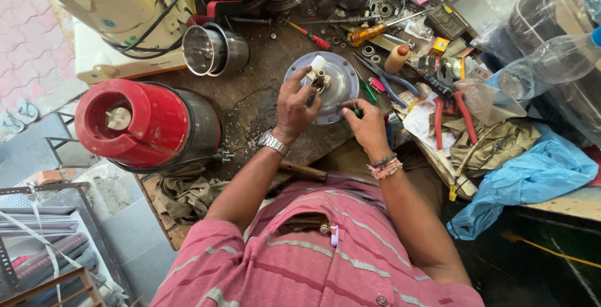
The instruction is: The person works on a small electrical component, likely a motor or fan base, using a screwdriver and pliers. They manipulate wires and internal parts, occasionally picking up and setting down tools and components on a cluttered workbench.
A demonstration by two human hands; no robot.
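Gripping white-and-brass switch part (318,76) with left hand (294,105) over round grey metal plate (338,75), centre of cluttered workbench (250,97). Pinching green-handled screwdriver (355,111) with right hand (366,128) at plate's lower right edge. Lying left of plate: red mixer base (141,124); above-left, steel jar (210,49).

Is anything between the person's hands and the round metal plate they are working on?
Nothing visible. The left hand already grips the white fitting at the centre of the round metal plate, and the right hand holds a green-handled screwdriver at the plate's edge.
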